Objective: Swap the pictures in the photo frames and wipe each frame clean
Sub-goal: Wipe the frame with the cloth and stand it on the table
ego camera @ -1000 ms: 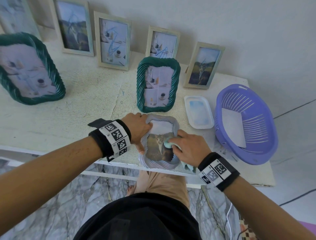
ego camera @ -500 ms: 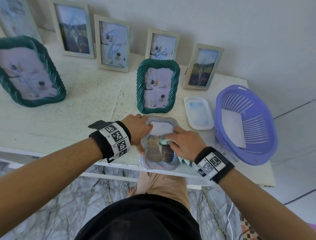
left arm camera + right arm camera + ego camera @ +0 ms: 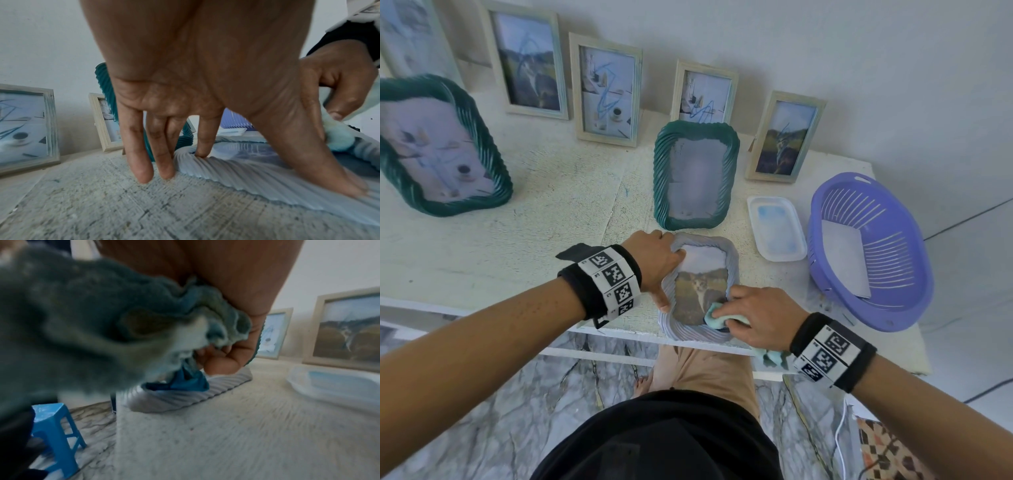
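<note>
A pale grey ribbed frame [image 3: 732,260] with a cat picture lies flat at the table's front edge. My left hand [image 3: 657,263] holds it down at its left side, straight fingers [image 3: 202,138] on the ribbed rim [image 3: 257,170] and thumb along the near edge. My right hand [image 3: 753,313] grips a light green cloth [image 3: 714,317] and presses it on the glass at the frame's lower right corner. In the right wrist view the bunched cloth [image 3: 102,321] fills the left side, above the frame [image 3: 185,394].
A green ribbed frame [image 3: 697,130] stands just behind the grey one, another green frame [image 3: 479,144] at far left. Several wooden frames [image 3: 606,137] lean on the wall. A white tray [image 3: 777,202] and purple basket [image 3: 893,308] sit right. A blue stool [image 3: 55,426] stands below.
My right hand has drawn the cloth from the middle of the glass down to the frame's lower right corner. The left hand has stayed on the frame's left side.
</note>
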`<act>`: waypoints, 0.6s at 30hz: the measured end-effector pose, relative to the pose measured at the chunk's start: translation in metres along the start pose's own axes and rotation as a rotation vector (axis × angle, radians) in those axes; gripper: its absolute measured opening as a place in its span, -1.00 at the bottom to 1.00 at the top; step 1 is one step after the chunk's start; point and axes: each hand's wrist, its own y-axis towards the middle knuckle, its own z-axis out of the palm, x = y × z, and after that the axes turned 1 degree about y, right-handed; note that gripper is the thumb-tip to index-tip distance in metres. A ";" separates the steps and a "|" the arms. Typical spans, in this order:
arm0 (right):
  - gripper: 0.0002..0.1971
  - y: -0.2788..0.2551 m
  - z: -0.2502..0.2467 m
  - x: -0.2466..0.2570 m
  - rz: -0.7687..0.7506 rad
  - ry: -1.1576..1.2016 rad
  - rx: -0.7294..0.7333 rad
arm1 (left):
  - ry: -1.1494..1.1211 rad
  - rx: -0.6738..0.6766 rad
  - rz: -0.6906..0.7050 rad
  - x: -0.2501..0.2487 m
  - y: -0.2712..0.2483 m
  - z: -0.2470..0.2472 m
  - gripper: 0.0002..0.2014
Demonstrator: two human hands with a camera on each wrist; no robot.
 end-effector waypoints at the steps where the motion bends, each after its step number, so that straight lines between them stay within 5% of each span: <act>1: -0.66 0.002 -0.004 -0.001 -0.003 -0.040 0.008 | 0.000 -0.003 0.002 0.000 0.000 0.000 -0.01; 9: -0.67 0.028 -0.020 -0.012 0.087 -0.247 -0.131 | -0.012 -0.023 0.003 0.001 -0.001 0.004 -0.01; 18: -0.69 0.071 -0.016 -0.001 0.356 -0.047 -0.320 | -0.052 -0.043 0.009 0.005 0.000 0.010 0.04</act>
